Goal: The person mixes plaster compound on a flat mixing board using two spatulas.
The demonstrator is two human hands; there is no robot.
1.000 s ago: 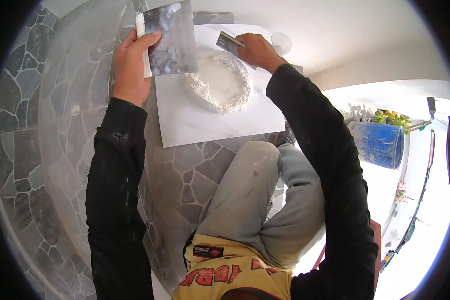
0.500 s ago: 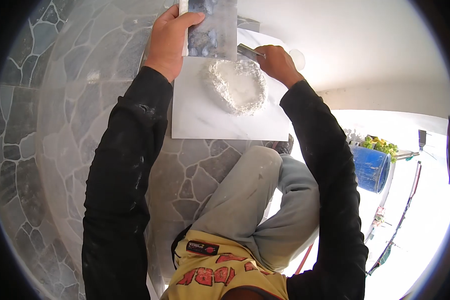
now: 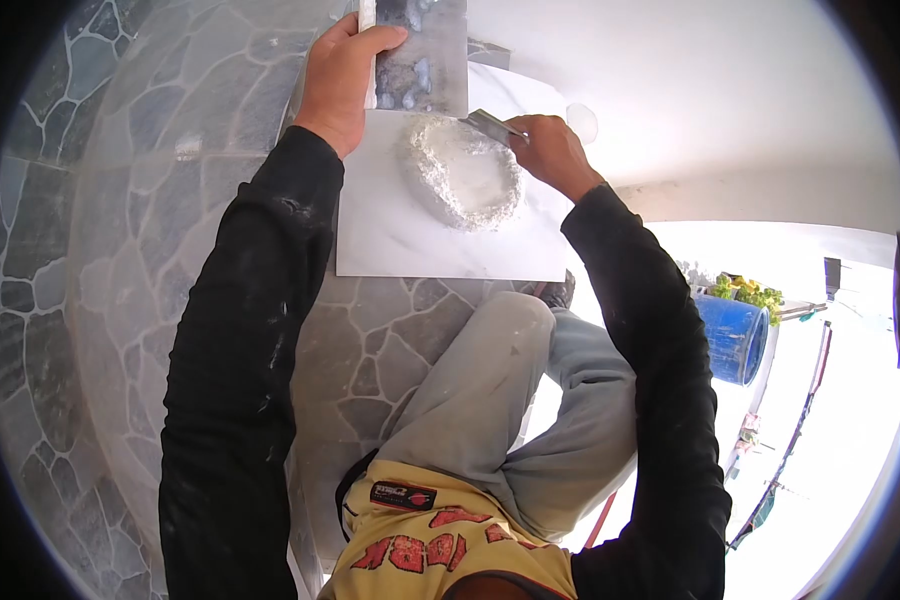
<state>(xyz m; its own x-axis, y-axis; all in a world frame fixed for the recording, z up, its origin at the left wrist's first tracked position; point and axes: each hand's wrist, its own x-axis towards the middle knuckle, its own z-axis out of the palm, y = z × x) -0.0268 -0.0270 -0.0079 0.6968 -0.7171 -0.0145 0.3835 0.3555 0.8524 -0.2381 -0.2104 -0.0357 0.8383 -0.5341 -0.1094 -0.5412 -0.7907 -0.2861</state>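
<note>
My left hand point(image 3: 341, 80) grips a flat grey rectangular plate point(image 3: 422, 60) by its white-coated left edge, thumb on top. Whitish wet-looking smears mark the plate's face. In my closed right hand point(image 3: 553, 155) is a narrow flat metal tool, like a putty knife point(image 3: 488, 126), its tip by the plate's lower right corner. Just below that tip lies a ring of white powder point(image 3: 428, 190) with a smooth whitish pool point(image 3: 478, 178) in its middle. The ring rests on a white marble-look board point(image 3: 380, 245). What the plate's far end looks like is cut off by the frame.
Grey stone-patterned flooring point(image 3: 370, 330) surrounds the board on the left and front. A white wall point(image 3: 730, 90) rises at the right, with a round white object point(image 3: 582, 122) near it. My bent knee point(image 3: 525, 315) is close to the board's front edge. A blue barrel point(image 3: 732, 335) stands farther right.
My right hand has tilted the putty knife and brought it slightly lower, over the ring's upper edge. My left hand keeps the plate in nearly the same place; the view has shifted slightly.
</note>
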